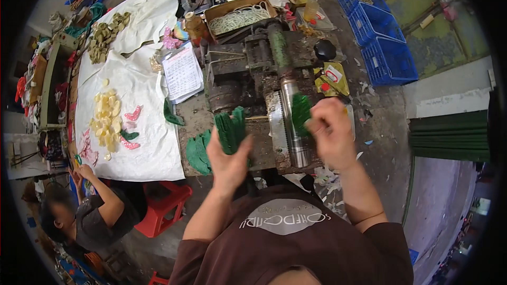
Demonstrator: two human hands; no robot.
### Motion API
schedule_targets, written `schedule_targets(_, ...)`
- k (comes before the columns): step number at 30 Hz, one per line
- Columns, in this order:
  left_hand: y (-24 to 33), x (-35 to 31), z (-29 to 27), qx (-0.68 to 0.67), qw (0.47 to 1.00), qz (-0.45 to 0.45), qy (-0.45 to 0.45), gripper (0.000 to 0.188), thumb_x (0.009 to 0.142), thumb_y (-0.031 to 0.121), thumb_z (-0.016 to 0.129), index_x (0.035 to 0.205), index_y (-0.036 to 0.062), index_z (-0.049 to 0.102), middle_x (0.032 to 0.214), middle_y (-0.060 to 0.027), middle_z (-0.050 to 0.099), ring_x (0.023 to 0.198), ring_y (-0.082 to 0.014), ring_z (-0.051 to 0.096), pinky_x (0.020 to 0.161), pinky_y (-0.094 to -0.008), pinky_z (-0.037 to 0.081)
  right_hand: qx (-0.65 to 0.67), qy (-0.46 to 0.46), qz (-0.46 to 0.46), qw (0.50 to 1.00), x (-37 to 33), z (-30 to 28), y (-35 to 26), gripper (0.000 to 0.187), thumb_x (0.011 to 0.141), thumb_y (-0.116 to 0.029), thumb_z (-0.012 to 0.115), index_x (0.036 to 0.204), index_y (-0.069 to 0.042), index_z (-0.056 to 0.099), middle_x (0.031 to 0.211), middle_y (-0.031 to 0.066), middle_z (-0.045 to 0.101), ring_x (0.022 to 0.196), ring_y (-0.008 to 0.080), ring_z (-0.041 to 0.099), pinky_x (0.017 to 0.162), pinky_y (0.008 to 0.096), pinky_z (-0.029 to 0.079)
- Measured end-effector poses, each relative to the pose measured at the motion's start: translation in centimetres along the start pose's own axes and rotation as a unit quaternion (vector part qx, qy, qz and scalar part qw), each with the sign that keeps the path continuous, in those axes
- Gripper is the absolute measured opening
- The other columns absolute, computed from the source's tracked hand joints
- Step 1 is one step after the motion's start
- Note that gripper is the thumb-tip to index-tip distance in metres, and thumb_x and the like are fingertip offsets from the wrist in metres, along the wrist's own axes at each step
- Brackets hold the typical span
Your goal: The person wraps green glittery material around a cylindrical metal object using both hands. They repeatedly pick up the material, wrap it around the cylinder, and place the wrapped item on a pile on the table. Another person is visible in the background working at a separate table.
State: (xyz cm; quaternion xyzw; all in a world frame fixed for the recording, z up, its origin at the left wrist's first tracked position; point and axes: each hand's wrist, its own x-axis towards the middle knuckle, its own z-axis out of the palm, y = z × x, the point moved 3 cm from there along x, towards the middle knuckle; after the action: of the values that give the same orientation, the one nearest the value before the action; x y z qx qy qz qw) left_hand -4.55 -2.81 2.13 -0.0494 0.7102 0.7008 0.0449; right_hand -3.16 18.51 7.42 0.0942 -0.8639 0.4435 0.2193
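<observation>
My left hand (227, 164) is wrapped round a stack of green flat pieces (229, 131), held upright above the front of the worktable. In my right hand (335, 136), a single shiny green piece (301, 113) is pinched between thumb and fingers. That piece overlaps the shiny metal roller (298, 153) in view; whether it touches the roller I cannot tell. The roller belongs to a dark, worn machine (227, 68). More green pieces (197, 153) lie on the table left of my left hand, and one curved green piece (171, 114) rests farther back.
A white sheet (158, 153) on the left carries cream pieces (105, 113), pink pieces and olive pieces (108, 34). Behind the machine stands a box of cord (240, 18). Blue crates (390, 63) line the right. A co-worker (100, 206) sits at the left near a red stool (166, 208).
</observation>
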Motion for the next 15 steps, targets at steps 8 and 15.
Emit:
schedule_targets(8,-0.6,-0.7,2.4,0.255,0.907,0.114,-0.315,0.061,0.069,0.000,0.071,0.127,0.0059,0.052,0.134,-0.0163,0.043,0.122,-0.0359,0.048,0.102,-0.0399,0.041,-0.120,-0.278,0.167,0.938,-2.5,-1.5,7.8,0.009,0.085,-0.015,0.061,0.092,-0.011,0.065,0.090,0.0067,0.064,0.090,0.0234,0.058,0.088,0.0392,0.029)
schedule_targets(15,-1.5,-0.6,0.9,0.236,0.943,0.083,-0.219,0.052,0.067,0.002,0.071,0.118,0.0044,0.058,0.125,-0.0150,0.051,0.112,-0.0357,0.054,0.094,-0.0416,0.045,-0.105,-0.019,0.119,0.987,-2.4,-0.8,6.3,0.019,0.078,-0.007,0.069,0.096,-0.005,0.065,0.099,0.0097,0.058,0.098,0.0280,0.054,0.088,0.0397,0.039)
